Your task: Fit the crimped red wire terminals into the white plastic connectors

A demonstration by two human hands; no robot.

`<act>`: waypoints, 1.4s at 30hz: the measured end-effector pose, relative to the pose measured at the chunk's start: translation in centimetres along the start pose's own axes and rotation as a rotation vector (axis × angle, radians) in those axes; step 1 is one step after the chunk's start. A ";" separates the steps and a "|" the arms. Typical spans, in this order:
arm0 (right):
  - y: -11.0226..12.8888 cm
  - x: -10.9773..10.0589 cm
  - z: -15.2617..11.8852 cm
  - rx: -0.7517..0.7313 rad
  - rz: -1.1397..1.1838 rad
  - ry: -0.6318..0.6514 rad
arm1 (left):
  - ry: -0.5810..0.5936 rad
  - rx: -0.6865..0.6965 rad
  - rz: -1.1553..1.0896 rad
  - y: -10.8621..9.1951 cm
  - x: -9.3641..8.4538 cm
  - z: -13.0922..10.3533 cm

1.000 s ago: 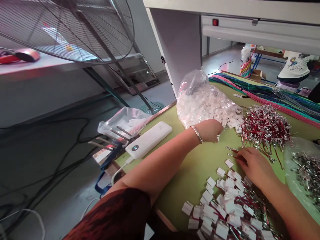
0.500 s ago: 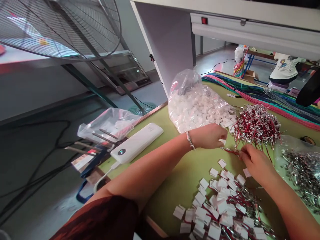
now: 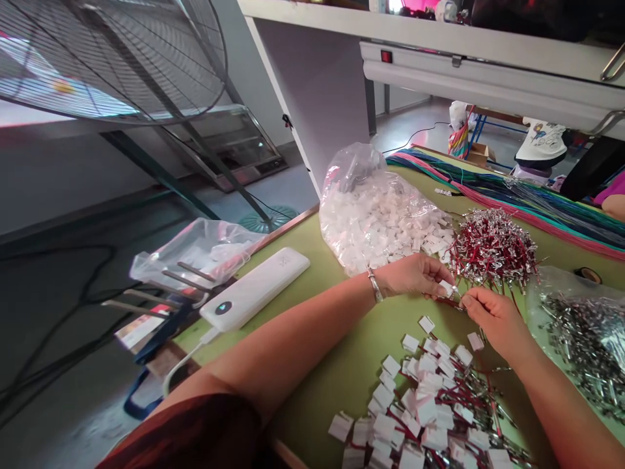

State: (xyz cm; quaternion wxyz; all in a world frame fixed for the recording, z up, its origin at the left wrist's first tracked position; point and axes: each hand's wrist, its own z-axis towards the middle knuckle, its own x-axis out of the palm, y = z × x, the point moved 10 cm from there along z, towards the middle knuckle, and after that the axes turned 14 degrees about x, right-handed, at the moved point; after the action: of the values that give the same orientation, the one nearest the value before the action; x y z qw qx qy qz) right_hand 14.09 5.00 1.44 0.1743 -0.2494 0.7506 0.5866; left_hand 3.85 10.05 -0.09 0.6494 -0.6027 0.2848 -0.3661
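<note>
My left hand (image 3: 418, 276), with a bracelet at the wrist, pinches a small white connector (image 3: 446, 288) above the green table. Close against it on the right, my right hand (image 3: 491, 316) has its thumb and fingertips closed on a thin red wire with a metal end, at the connector. Behind my left hand lies a clear bag of white connectors (image 3: 378, 212). A heap of red wires with metal terminals (image 3: 493, 247) sits just beyond my right hand. Many white connectors with red wires (image 3: 430, 404) are piled nearer to me.
A white power bank (image 3: 258, 286) with a cable lies left of my forearm. At the right is a bag of metal parts (image 3: 581, 345). Long coloured wires (image 3: 512, 195) run along the back. A fan (image 3: 122, 58) stands at the left; a person in a white shirt (image 3: 541, 142) is farther off.
My hands have come together, and the white connector now meets the wire between them. My left fingers have turned toward my right hand. The whole view has shifted slightly.
</note>
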 end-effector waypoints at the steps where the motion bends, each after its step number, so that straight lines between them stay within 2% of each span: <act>1: -0.2 0.2 0.0 0.012 0.031 0.032 | 0.002 -0.001 -0.022 0.0 0.1 0.0; 5: -1.2 0.9 0.1 0.097 0.125 0.124 | 0.000 0.001 -0.078 -0.1 0.2 -0.1; 10: -1.4 1.1 -0.1 0.183 0.112 0.133 | 0.039 -0.046 -0.062 0.0 0.8 -0.4; 15: -0.8 1.3 -0.4 0.169 0.035 0.098 | 0.052 -0.067 0.052 0.0 1.6 -0.6; 21: -1.0 1.4 -0.6 0.149 0.098 0.058 | 0.018 -0.066 0.035 0.3 2.4 -0.6; 23: -1.0 1.4 -0.7 0.146 0.087 0.053 | 0.053 -0.048 0.066 -0.3 2.5 -0.5; 25: -0.6 1.5 -1.0 0.127 0.032 0.076 | 0.142 0.001 0.203 -1.8 2.5 -0.5; 27: -0.1 2.2 -1.7 0.102 -0.050 0.169 | 0.174 0.064 0.444 -3.7 1.2 -0.6; 30: 0.7 3.9 -3.3 0.043 -0.184 0.376 | -0.101 0.065 0.874 -6.7 -4.3 -1.1; 31: 0.8 4.0 -3.5 0.020 -0.220 0.397 | -0.144 0.036 0.982 -7.1 -5.5 -1.4; 33: 0.8 3.3 -2.6 0.000 -0.279 0.298 | -0.114 -0.035 1.131 -6.7 -6.7 -1.7; 36: 0.5 1.1 0.0 -0.011 -0.390 -0.034 | 0.008 -0.166 1.290 -4.8 -6.8 -1.9; 38: 0.6 1.0 1.1 -0.058 -0.504 -0.178 | 0.028 -0.252 1.399 -3.8 -6.8 -2.0; 42: 0.6 2.8 1.6 -0.130 -0.730 -0.221 | 0.080 -0.268 1.498 -2.6 -5.6 -1.6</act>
State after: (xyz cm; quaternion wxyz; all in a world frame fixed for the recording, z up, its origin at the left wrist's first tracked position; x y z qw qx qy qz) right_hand 11.41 6.17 0.01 0.4354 -0.4460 0.5502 0.5557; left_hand -1.01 13.67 1.87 0.6347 -0.3082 0.6831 0.1885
